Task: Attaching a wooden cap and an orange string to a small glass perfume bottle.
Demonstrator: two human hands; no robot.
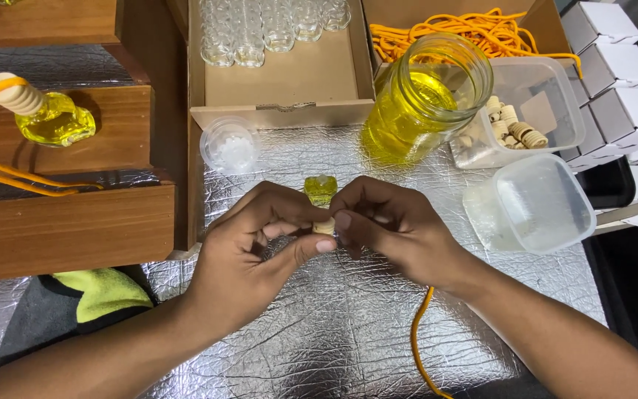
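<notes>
Orange cord (416, 340) trails from under my right hand (400, 229) toward me over the foil-covered desk (319, 347). Both hands pinch a small wooden cap (324, 226) between fingertips, left hand (249, 251) touching right. Small yellow-filled bottle (320, 188) sits right behind my fingers. Glass jar of yellow liquid (415, 100) farther back right, clear plastic tub (533, 203) off to my right.

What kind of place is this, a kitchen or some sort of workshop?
Most likely a small craft workbench where little scent bottles are filled and packed, not a kitchen. A large jar of yellow liquid stands open, a carton holds empty glass bottles, and small white boxes are stacked at the side.
</notes>
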